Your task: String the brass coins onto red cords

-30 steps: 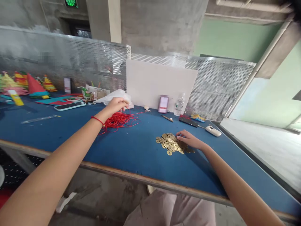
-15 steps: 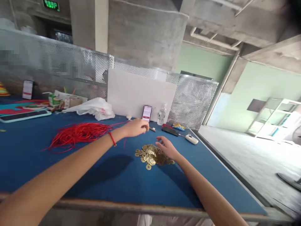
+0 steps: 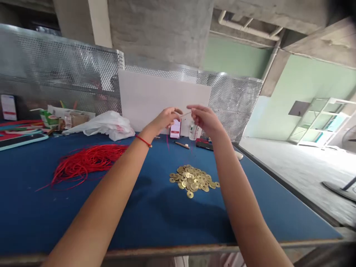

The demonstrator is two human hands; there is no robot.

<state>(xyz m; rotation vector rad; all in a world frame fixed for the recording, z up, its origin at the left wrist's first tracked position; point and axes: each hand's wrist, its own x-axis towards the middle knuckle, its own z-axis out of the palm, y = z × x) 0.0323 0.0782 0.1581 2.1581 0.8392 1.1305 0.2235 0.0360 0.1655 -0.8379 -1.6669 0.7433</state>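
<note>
My left hand (image 3: 167,119) and my right hand (image 3: 204,118) are raised close together over the far part of the blue table. Both pinch a thin red cord (image 3: 167,140), which hangs below the left fingers; a pale, thin stretch of it seems to run between the hands. Nearer to me lies a heap of brass-coloured coins with holes (image 3: 194,178), touched by neither hand. A loose bundle of red cords (image 3: 89,161) rests to the left, beyond my left forearm.
A white plastic bag (image 3: 107,126) lies at the back left. Against the white board (image 3: 161,91) stand a phone (image 3: 175,129) and a clear bottle (image 3: 192,132). A brown pen-like stick (image 3: 182,145) and a black object (image 3: 205,145) lie before them.
Both hands have risen and come together above the table. My right hand has left the coin heap, and red cord now hangs from my left fingers. The view has shifted.
</note>
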